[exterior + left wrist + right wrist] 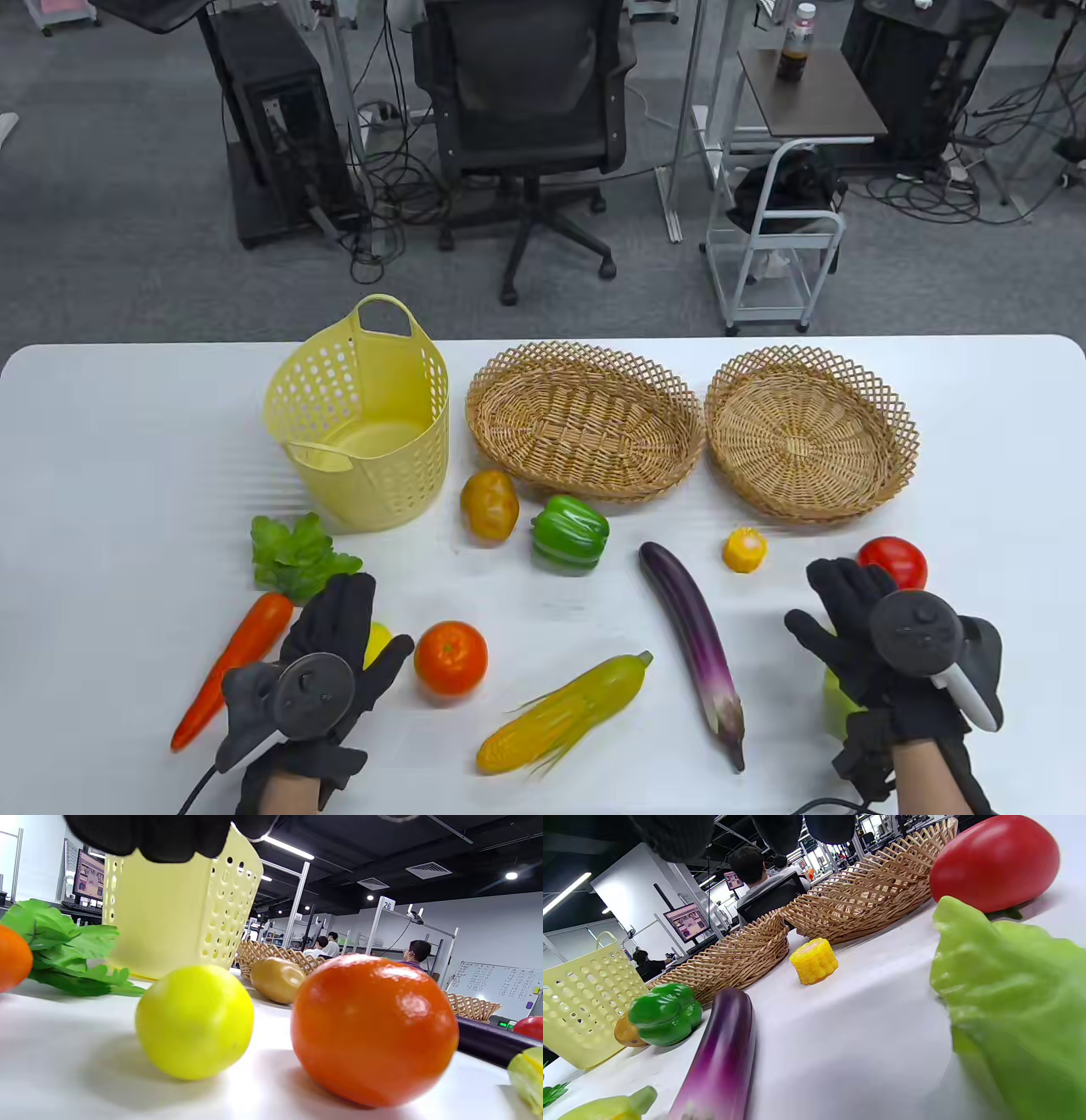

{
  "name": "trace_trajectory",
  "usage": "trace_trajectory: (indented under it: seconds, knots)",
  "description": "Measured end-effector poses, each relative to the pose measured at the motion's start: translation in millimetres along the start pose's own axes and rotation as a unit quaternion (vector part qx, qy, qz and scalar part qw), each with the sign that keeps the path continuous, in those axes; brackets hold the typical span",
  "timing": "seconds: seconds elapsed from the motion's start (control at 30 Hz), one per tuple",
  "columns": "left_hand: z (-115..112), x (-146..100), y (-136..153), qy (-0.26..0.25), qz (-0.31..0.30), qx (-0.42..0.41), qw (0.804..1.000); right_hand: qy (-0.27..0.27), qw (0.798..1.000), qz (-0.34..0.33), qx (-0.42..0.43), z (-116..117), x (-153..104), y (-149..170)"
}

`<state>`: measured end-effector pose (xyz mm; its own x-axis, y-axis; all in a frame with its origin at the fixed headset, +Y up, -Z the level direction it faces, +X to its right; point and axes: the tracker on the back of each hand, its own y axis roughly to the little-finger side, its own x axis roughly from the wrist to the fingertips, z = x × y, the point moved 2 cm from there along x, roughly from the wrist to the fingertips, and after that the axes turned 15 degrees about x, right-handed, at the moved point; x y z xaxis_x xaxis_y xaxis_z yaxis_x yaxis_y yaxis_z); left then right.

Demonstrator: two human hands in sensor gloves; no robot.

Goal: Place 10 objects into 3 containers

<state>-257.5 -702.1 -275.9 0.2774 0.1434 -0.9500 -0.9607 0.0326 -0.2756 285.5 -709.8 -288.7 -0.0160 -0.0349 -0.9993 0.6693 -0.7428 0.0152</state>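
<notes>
Ten plastic fruits and vegetables lie loose on the white table (110, 441), all on the near side of three containers that stand in a row along the far side, so each piece sits within easy reach for sorting.

The containers are a pale yellow perforated plastic tub with handles (361, 416) on the left, an oval woven wicker basket (584, 420) in the middle and a round woven wicker basket (812, 433) on the right. All three show bare bottoms; nothing is in them yet, so by my reading the task is at its start.

On the left lie a green leafy lettuce sprig (295, 553), a long orange carrot (233, 666), a round yellow lemon (195, 1021) and a glossy orange tangerine (450, 657). Toward the middle are a brownish potato (489, 504), a green bell pepper (570, 533), a yellow corn cob with husk (564, 713) and a long purple eggplant (696, 637). On the right are a short yellow corn chunk (745, 549), a red tomato (892, 560) and a light green cabbage-like leaf (1014, 1001).

The left hand (327, 654) hovers over the lemon, fingers spread and holding nothing. The right hand (865, 632) hangs over the light green leaf near the tomato, fingers likewise loose and gripping nothing, seemingly poised for a first pick.
</notes>
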Motion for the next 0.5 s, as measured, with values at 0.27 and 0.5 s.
trace_trajectory:
  seconds: [0.27,0.5]
  knots:
    - [-0.3,0.4,0.9,0.000,0.002,0.000,1.000,-0.003,1.000,0.002,-0.005,1.0,0.2,-0.2]
    - [-3.0,1.4,3.1,0.007,0.005,-0.001,1.000,-0.009,1.000,0.002,-0.014,3.7,0.5,-1.2]
